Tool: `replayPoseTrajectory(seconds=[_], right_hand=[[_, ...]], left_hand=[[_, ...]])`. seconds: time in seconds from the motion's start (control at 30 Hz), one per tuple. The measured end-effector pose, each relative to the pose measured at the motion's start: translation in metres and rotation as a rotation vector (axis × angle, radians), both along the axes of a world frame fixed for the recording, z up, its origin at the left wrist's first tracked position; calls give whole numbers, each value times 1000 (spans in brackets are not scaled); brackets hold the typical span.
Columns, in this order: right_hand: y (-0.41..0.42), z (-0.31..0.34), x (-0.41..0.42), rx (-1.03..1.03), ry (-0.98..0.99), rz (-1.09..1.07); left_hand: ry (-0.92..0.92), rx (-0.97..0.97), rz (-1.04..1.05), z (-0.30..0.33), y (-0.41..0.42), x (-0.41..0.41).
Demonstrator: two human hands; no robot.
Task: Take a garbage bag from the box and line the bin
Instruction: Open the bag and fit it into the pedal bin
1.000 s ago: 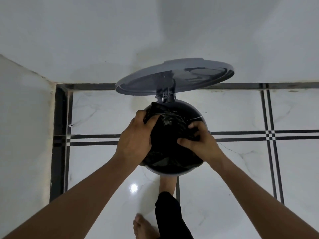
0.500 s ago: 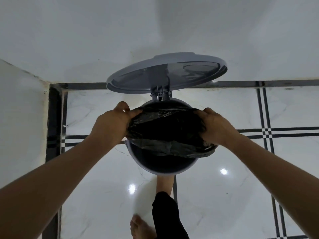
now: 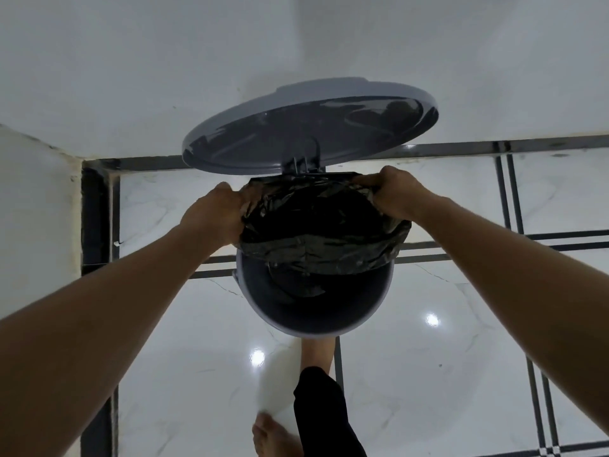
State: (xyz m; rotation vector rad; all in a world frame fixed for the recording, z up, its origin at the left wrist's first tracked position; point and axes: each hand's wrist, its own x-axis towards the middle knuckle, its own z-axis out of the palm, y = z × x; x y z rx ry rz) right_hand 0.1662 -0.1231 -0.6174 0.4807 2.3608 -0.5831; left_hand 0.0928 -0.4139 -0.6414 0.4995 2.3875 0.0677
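Note:
A round grey pedal bin [image 3: 316, 324] stands on the floor below me with its lid [image 3: 309, 127] raised. A black garbage bag [image 3: 323, 232] hangs into the bin, its mouth spread wide across the far half of the rim. My left hand [image 3: 214, 216] grips the bag's left edge at the rim. My right hand [image 3: 395, 196] grips the bag's right edge on the far right of the rim. The near part of the bin's rim shows bare grey plastic. No bag box is in view.
White walls [image 3: 131, 61] meet in a corner at the left, close behind the bin. The floor [image 3: 428, 374] is glossy white tile with dark strips. One bare foot [image 3: 318, 354] is at the bin's base; the other foot [image 3: 273, 437] is near the bottom edge.
My hands have moved apart and toward the far side of the rim, pulling the bunched bag open. The bag's mouth now spans the back half of the bin.

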Motion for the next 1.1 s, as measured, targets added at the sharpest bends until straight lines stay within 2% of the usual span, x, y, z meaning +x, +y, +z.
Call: replayPoseTrajectory(seconds=[0.1, 0.27, 0.4, 0.47, 0.53, 0.57, 0.67, 0.73, 0.83, 0.93, 1.1], right_hand=[[2, -3, 0, -157, -152, -149], [14, -3, 28, -475, -194, -679], [19, -13, 59, -527, -146, -880], [21, -19, 76, -500, -77, -951], [18, -19, 94, -434, 15, -1023], [16, -19, 103, -400, 49, -1044], [9, -20, 125, -371, 68, -1053], [1, -18, 135, -382, 72, -1053], [-14, -14, 147, -403, 92, -1076], [-26, -12, 159, -390, 77, -1124], [-38, -13, 183, -422, 48, -1227]], left_hand=[[-149, 121, 220, -10, -2, 9], [-67, 306, 684, -14, -26, 24], [-408, 387, 854, -10, -30, 42], [-482, 438, 997, -6, -31, 50], [-428, 488, 1073, -3, -33, 61], [-369, 509, 1040, -2, -34, 68], [-151, 499, 744, 1, -32, 91], [-21, 508, 657, -2, -31, 105], [142, 507, 672, 1, -25, 132], [199, 549, 693, 5, -19, 159], [279, 662, 966, 13, -10, 189]])
